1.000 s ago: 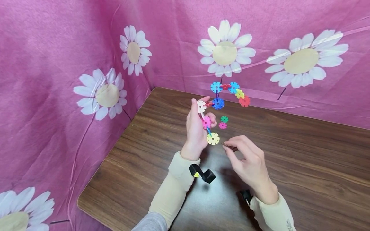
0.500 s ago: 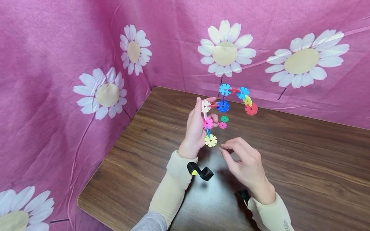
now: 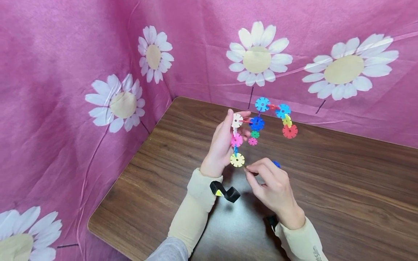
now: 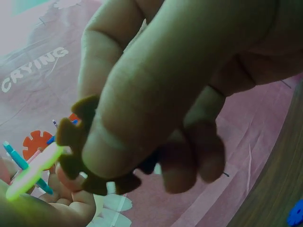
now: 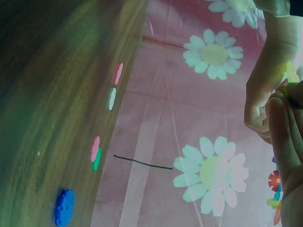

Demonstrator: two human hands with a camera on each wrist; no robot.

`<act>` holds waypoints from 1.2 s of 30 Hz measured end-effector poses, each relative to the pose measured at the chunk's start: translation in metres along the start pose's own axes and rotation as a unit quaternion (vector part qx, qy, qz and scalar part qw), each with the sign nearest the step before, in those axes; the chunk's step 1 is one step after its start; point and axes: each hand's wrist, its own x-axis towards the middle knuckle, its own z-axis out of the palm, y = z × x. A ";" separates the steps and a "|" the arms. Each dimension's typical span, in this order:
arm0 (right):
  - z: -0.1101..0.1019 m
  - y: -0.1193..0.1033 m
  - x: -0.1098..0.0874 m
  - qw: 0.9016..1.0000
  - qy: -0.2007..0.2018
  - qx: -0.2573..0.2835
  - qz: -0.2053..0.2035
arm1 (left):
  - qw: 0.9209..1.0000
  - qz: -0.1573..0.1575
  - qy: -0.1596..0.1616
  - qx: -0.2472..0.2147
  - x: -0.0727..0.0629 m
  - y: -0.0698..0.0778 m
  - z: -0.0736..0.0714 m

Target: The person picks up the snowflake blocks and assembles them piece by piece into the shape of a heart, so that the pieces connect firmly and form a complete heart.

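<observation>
My left hand (image 3: 218, 145) holds a chain of notched plastic discs, its fingers curled behind a white disc (image 3: 236, 120) and a pink disc (image 3: 236, 140). From there the chain runs through a dark blue disc (image 3: 257, 124) up to light blue, yellow and red ones. At its near end hangs a pale yellow disc (image 3: 237, 160). Close beside that end, my right hand (image 3: 275, 188) pinches a brown notched disc (image 4: 73, 163) between thumb and finger. Whether brown and pale yellow touch, I cannot tell.
On the wooden table (image 3: 343, 181) lie a loose green disc (image 3: 255, 134) and a pink one (image 3: 253, 141). A blue disc (image 3: 276, 164) sits behind my right hand. Pink flowered cloth (image 3: 202, 54) hangs behind and left of the table.
The chain's far part has swung right and nearer. My right hand has moved left with the brown disc, towards the pale yellow one, uncovering a blue disc on the table.
</observation>
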 end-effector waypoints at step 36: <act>0.007 -0.002 -0.003 0.999 0.030 -0.026 -0.029 | 0.999 0.021 0.007 0.027 -0.003 -0.001 0.005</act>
